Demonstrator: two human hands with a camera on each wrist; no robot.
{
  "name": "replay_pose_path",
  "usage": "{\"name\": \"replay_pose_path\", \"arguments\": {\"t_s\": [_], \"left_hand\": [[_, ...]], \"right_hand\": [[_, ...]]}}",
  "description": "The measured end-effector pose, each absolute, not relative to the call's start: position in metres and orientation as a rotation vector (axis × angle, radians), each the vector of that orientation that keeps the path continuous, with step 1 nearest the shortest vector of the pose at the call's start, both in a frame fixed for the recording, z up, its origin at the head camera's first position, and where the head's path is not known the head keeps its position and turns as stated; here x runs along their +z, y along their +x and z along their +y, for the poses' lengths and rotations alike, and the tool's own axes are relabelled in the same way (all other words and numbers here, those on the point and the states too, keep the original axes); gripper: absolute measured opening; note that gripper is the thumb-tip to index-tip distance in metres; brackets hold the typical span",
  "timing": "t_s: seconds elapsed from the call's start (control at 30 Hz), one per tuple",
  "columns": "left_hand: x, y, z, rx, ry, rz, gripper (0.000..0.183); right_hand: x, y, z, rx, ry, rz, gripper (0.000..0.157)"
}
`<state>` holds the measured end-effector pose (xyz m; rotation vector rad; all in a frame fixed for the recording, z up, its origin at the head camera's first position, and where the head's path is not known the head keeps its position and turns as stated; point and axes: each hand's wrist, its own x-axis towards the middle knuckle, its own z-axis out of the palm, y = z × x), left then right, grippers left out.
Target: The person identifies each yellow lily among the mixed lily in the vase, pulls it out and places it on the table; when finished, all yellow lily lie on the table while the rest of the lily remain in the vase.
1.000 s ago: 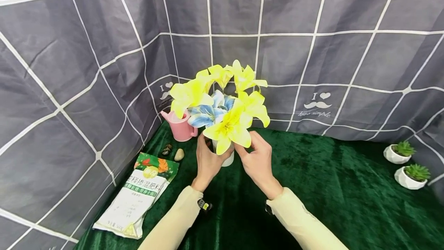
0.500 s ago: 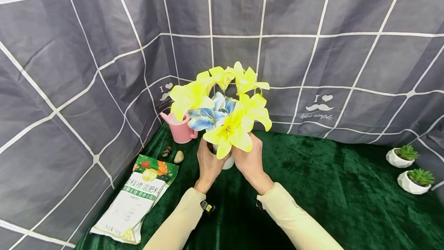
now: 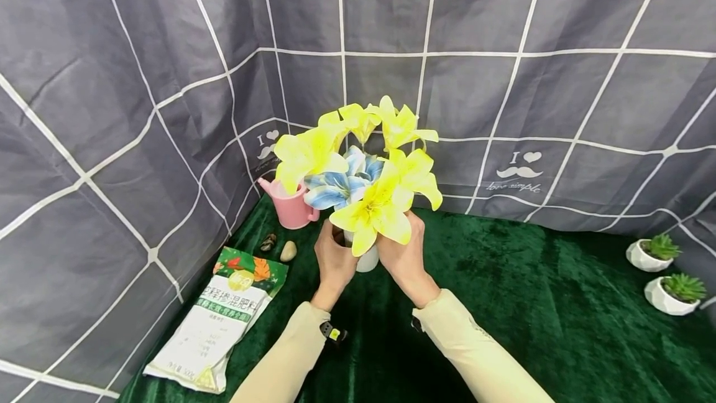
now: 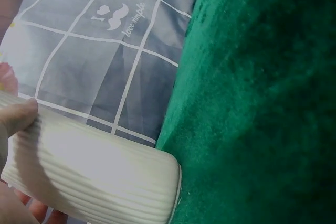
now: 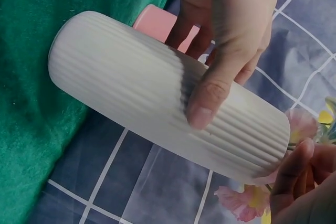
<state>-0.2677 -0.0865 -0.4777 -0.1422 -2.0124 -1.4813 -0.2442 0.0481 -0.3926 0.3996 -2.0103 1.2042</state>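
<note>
A white ribbed vase (image 5: 131, 82) stands upright on green velvet cloth, its base lowest in the head view. My left hand (image 3: 335, 260) grips it round the side, thumb across the ribs in the right wrist view. Yellow lilies (image 3: 371, 210) and blue lilies (image 3: 335, 188) spread above the mouth and cover much of the vase in the head view. At the rim, my right hand (image 5: 302, 179) pinches a flower stem between thumb and fingers. Pink flowers (image 5: 241, 203) hang by the mouth there.
A pink watering can (image 3: 293, 207) stands behind on the left, with two pebbles (image 3: 288, 251) before it. The fertilizer bag (image 3: 218, 322) lies at left. Two potted succulents (image 3: 674, 294) sit far right. Grey checked curtain (image 3: 475, 92) hangs behind and at left.
My right hand has moved left, in against the vase's mouth, and its fingers have drawn behind the yellow lily. The left hand keeps its grip on the vase. The view has shifted slightly.
</note>
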Motion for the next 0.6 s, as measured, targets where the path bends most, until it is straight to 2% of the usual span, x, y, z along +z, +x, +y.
{"name": "replay_pose_path", "arguments": {"t_s": [0.1, 0.2, 0.4, 0.6], "left_hand": [[-0.477, -0.268, -0.088, -1.502, -0.095, -2.031, 0.049], [-0.476, -0.269, -0.088, -1.519, -0.084, -2.039, 0.053], [-0.474, -0.268, -0.086, -1.553, -0.061, -2.051, 0.067], [-0.475, -0.268, -0.085, -1.575, -0.053, -2.061, 0.074]], "right_hand": [[-0.392, -0.244, 0.048, 1.215, 0.38, -1.998, 0.021], [-0.391, -0.245, 0.047, 1.218, 0.382, -1.983, 0.023], [-0.39, -0.247, 0.046, 1.211, 0.388, -1.962, 0.013], [-0.379, -0.246, 0.045, 1.197, 0.353, -1.962, 0.014]]}}
